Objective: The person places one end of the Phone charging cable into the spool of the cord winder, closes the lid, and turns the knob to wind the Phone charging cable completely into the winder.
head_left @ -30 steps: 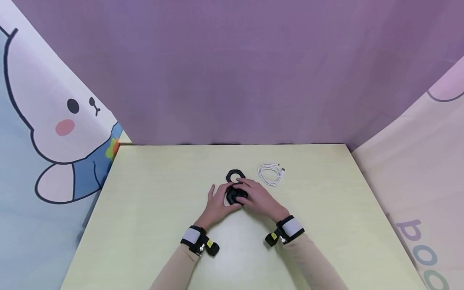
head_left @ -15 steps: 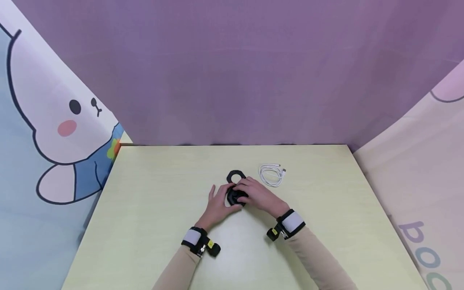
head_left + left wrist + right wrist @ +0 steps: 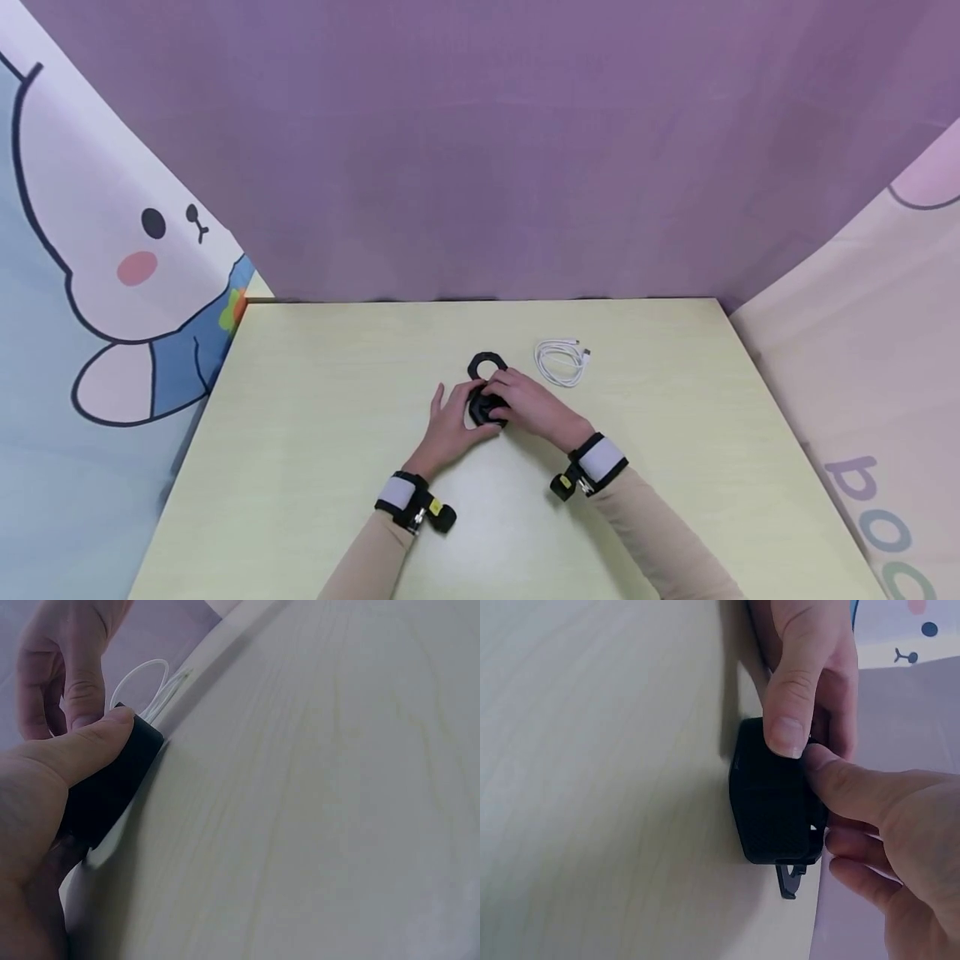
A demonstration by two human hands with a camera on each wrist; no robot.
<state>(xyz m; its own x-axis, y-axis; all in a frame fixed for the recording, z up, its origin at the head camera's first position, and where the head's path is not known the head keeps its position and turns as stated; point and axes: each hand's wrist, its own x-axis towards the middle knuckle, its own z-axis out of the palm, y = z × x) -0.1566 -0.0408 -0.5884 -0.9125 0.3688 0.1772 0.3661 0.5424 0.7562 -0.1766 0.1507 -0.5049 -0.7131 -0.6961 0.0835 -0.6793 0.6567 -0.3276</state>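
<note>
A black octagonal case lies on the table between both hands, and a flat black ring with a round opening extends from its far side. My left hand grips the case from the left, its thumb along the near side wall and fingers at the far edge. From the right, my right hand reaches over the top of the case, thumb and bent fingers pinching at its upper part. In the right wrist view the case shows its dark side wall. The right fingers hide what they pinch inside.
A coiled white cable with plugs lies behind the right hand on the pale wooden table. A purple curtain hangs behind the table's far edge, and printed cloths hang at the left and right.
The right hand shifts slightly and its fingers bend more over the case. The left hand keeps its grip, and the case stays in place.
</note>
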